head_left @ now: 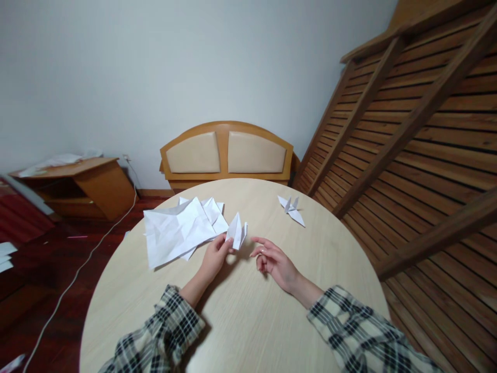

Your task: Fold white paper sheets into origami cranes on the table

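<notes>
My left hand (218,255) pinches a small folded white paper crane (235,231) by its lower left side, just above the round table (248,316). The crane's points stick upward. My right hand (275,263) is a short way to the right of the crane, apart from it, with the index finger stretched toward it and the other fingers curled. Nothing shows in that hand. A second white paper crane (292,209), its wings spread, rests farther back on the right of the table. Creased white paper sheets (174,231) lie overlapping left of my left hand.
Beyond the table stands a wooden headboard (224,155) with two cream panels, against a pale wall. Slatted wooden boards (419,124) lean along the right side. At the left are a low wooden cabinet (101,191) and a white cable (91,254) across the dark floor.
</notes>
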Action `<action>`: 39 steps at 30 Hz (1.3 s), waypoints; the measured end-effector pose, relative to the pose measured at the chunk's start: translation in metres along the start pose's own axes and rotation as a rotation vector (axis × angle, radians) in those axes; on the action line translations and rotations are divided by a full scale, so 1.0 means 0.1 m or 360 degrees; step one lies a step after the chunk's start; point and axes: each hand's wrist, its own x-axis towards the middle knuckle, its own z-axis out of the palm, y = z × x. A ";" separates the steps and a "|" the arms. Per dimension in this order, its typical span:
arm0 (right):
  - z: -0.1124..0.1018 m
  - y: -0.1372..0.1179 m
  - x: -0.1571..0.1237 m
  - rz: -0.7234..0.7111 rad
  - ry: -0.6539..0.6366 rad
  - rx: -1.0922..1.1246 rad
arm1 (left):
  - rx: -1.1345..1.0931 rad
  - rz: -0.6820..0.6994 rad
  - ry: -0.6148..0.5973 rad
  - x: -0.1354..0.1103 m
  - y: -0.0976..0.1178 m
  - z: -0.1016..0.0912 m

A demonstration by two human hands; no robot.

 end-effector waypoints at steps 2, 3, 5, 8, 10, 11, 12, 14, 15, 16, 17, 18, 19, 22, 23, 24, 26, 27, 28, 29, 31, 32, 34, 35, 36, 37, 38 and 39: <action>0.00 0.04 0.01 0.0008 0.0010 -0.0115 | -0.0336 -0.0182 0.0023 -0.04 0.03 0.05; 0.00 0.06 0.02 0.0009 0.0023 -0.0157 | -0.0512 -0.0261 0.0012 -0.06 0.04 0.07; 0.02 0.10 0.03 -0.0002 0.0058 -0.0219 | -0.0817 -0.0412 -0.0035 -0.09 0.06 0.10; 0.07 0.16 0.07 -0.0052 0.0153 -0.0314 | -0.1072 -0.0578 -0.0095 -0.13 0.04 0.12; 0.13 0.20 0.09 -0.0084 0.0228 -0.0401 | -0.1138 -0.0601 -0.0137 -0.15 0.01 0.14; 0.16 0.21 0.10 -0.0101 0.0267 -0.0447 | -0.1157 -0.0590 -0.0158 -0.15 0.00 0.14; 0.18 0.23 0.11 -0.0110 0.0305 -0.0490 | -0.1169 -0.0578 -0.0171 -0.15 -0.01 0.15; 0.21 0.25 0.11 -0.0111 0.0355 -0.0559 | -0.1182 -0.0568 -0.0173 -0.15 -0.03 0.15; 0.22 0.26 0.12 -0.0107 0.0370 -0.0577 | -0.1188 -0.0574 -0.0165 -0.15 -0.02 0.15; 0.22 0.26 0.12 -0.0105 0.0378 -0.0584 | -0.1200 -0.0589 -0.0162 -0.15 -0.02 0.15; 0.22 0.27 0.12 -0.0111 0.0379 -0.0582 | -0.1221 -0.0611 -0.0174 -0.15 -0.01 0.15; 0.22 0.27 0.11 -0.0131 0.0375 -0.0576 | -0.1249 -0.0639 -0.0199 -0.16 0.00 0.14; 0.21 0.27 0.11 -0.0162 0.0366 -0.0569 | -0.1280 -0.0673 -0.0234 -0.17 0.01 0.14; 0.21 0.26 0.09 -0.0284 0.0304 -0.0570 | -0.1362 -0.0793 -0.0349 -0.22 0.04 0.15; 0.21 0.26 0.09 -0.0323 0.0280 -0.0577 | -0.1379 -0.0827 -0.0372 -0.23 0.05 0.15; 0.21 0.26 0.08 -0.0347 0.0253 -0.0587 | -0.1390 -0.0859 -0.0390 -0.24 0.06 0.16; 0.23 0.26 0.08 -0.0361 0.0195 -0.0624 | -0.1399 -0.0912 -0.0414 -0.26 0.06 0.16; 0.24 0.27 0.08 -0.0359 0.0177 -0.0648 | -0.1402 -0.0935 -0.0422 -0.26 0.07 0.16; 0.24 0.27 0.08 -0.0357 0.0166 -0.0672 | -0.1407 -0.0953 -0.0428 -0.26 0.07 0.16; 0.25 0.27 0.08 -0.0360 0.0167 -0.0694 | -0.1412 -0.0967 -0.0432 -0.26 0.07 0.16; 0.24 0.27 0.07 -0.0391 0.0201 -0.0729 | -0.1418 -0.0975 -0.0428 -0.27 0.08 0.16; 0.24 0.27 0.07 -0.0409 0.0224 -0.0744 | -0.1410 -0.0973 -0.0428 -0.27 0.09 0.16; 0.23 0.26 0.07 -0.0453 0.0273 -0.0776 | -0.1373 -0.0959 -0.0447 -0.28 0.10 0.16; 0.22 0.25 0.07 -0.0475 0.0302 -0.0791 | -0.1349 -0.0946 -0.0466 -0.29 0.10 0.17; 0.21 0.24 0.07 -0.0495 0.0330 -0.0804 | -0.1325 -0.0926 -0.0491 -0.29 0.11 0.17; 0.21 0.24 0.07 -0.0511 0.0353 -0.0816 | -0.1302 -0.0900 -0.0517 -0.29 0.12 0.18; 0.21 0.24 0.07 -0.0522 0.0371 -0.0826 | -0.1282 -0.0870 -0.0539 -0.29 0.12 0.18; 0.20 0.24 0.07 -0.0526 0.0379 -0.0837 | -0.1268 -0.0841 -0.0557 -0.30 0.13 0.18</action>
